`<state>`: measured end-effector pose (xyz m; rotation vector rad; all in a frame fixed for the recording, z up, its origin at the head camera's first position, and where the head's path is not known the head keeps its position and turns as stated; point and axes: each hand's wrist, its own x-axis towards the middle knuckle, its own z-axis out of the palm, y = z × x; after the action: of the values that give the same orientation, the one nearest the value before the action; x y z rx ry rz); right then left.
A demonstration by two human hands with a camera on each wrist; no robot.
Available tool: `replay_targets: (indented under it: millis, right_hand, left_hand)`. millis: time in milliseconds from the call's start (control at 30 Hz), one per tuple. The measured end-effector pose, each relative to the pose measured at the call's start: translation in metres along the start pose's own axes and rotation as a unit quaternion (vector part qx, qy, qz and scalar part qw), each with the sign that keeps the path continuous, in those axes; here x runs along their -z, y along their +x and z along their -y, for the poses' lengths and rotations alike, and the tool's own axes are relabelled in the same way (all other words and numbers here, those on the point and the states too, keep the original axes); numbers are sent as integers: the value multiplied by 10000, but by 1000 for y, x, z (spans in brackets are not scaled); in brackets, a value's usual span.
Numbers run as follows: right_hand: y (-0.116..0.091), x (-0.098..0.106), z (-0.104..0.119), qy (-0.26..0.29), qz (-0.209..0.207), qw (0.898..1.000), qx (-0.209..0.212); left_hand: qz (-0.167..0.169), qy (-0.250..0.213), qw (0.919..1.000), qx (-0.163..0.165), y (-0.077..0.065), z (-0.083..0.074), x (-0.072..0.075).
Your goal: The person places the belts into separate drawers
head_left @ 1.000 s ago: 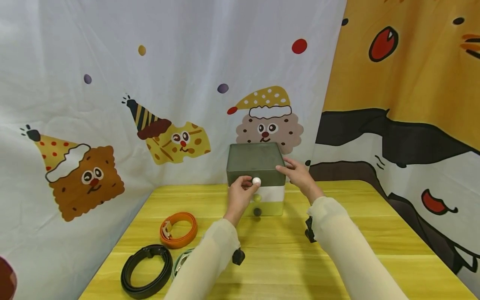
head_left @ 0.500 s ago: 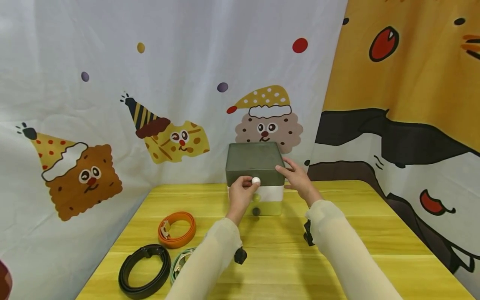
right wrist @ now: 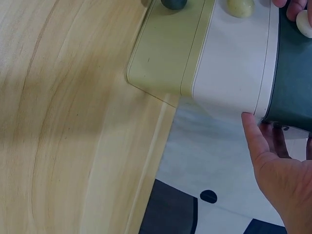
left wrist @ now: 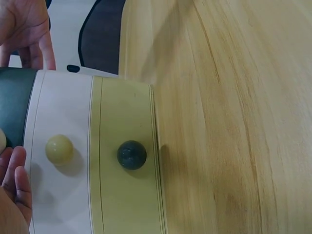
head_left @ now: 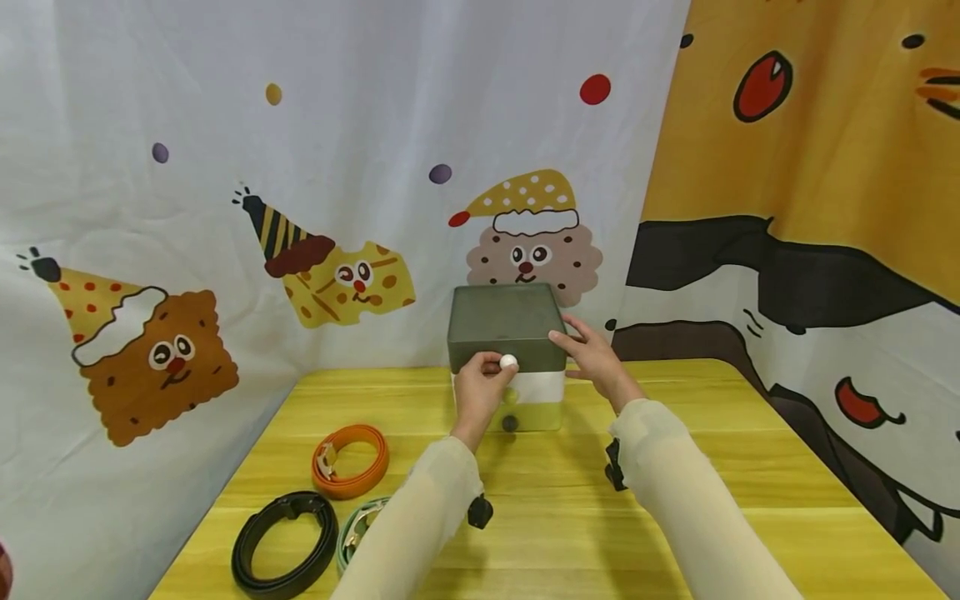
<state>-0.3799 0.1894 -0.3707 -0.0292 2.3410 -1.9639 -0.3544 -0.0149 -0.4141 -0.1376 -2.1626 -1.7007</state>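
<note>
A small three-tier drawer box, dark green over white over yellow-green, stands at the back of the table. My left hand pinches the round white drawer knob on its green top tier. My right hand rests against the right side of the box, thumb at the upper front corner and fingers extended along the side. Below, the white tier carries a yellowish knob and the bottom tier a dark knob. No gap shows around the top drawer front.
To the left on the wooden table lie coiled belts: an orange one, a black one and a pale green one, partly behind the left sleeve. A printed curtain hangs right behind the table.
The head view has turned slightly, so the box, belts and curtain prints sit a little farther left. Both hands keep the same hold on the box.
</note>
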Motion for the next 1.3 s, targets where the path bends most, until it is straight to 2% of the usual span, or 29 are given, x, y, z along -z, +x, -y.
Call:
replay_targets:
  millis: [267, 667, 1000, 1300]
  right_hand:
    - [0, 0, 3, 114, 69, 9999, -92]
    - [0, 10, 9, 429, 252, 9985, -225]
    - [-3, 12, 9, 377, 295, 9985, -262]
    - [-2, 7, 8, 298, 278, 9989, -235]
  left_hand:
    - [26, 100, 9999, 89, 0, -3, 3]
    - [139, -96, 9998, 114, -3, -5, 2]
    - [268, -213, 9991, 255, -13, -9, 4]
    - [307, -270, 9990, 179, -18, -9, 12]
